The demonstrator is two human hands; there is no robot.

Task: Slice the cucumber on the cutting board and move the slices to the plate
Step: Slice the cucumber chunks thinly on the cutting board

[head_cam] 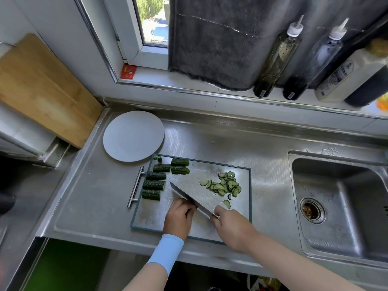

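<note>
Slicing is the step in hand, and it is part done. The right hand (231, 225) has its grip clenched round the handle of the knife (189, 196), whose blade angles away to the left across the cutting board (199, 171). The left hand (178, 215) sits knuckles-up against the blade with fingers curled. It may be steadying a piece under them, but the hand hides that spot, so I cannot tell whether its grip holds anything.

The cucumber chunks (154, 185) lie in a loose group along the board's left side, skin up, uncut. A heap of thin slices (227, 185) sits on the board's right half, with one or two strays nearer the right hand. The plate (133, 135) stands on the bench (94, 196) just beyond the board's far-left corner, with no slices on it.

The next move likely calls for short, even strokes with the fingertips tucked back, then feeding in another chunk. The transfer to the plate comes after.
</note>
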